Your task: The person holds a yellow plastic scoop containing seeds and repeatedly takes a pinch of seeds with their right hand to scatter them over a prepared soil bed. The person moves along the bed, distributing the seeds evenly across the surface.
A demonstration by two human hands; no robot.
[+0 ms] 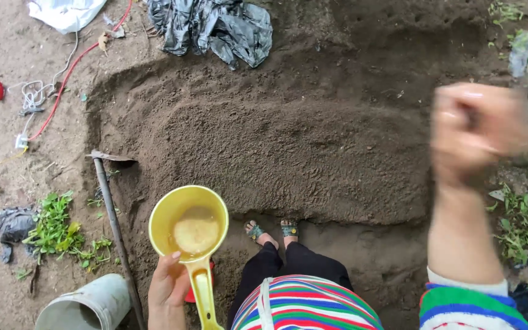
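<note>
Head view looks straight down on a raised bed of dark, raked soil (288, 146) with the person's sandalled feet (271, 231) planted at its near edge. The left hand (167, 287) is wrapped around the handle of a yellow plastic scoop (189, 223), thumb on top, holding it level just off the bed's near left corner; a shallow heap of pale, fine grains (196, 232) lies in the bottom of the bowl. The right hand (475, 131) is raised above the bed's right edge, blurred, the fingers curled into a closed fist; whether it holds anything inside cannot be told. A striped sleeve covers the right forearm. A long-handled hoe (114, 220) lies along the bed's left edge, blade at the far end, beside a grey bucket (87, 305) and a clump of pulled green weeds (56, 229). Crumpled black plastic sheeting (212, 27) lies beyond the far edge, and a red cord (71, 73) runs across the bare ground at far left.
</note>
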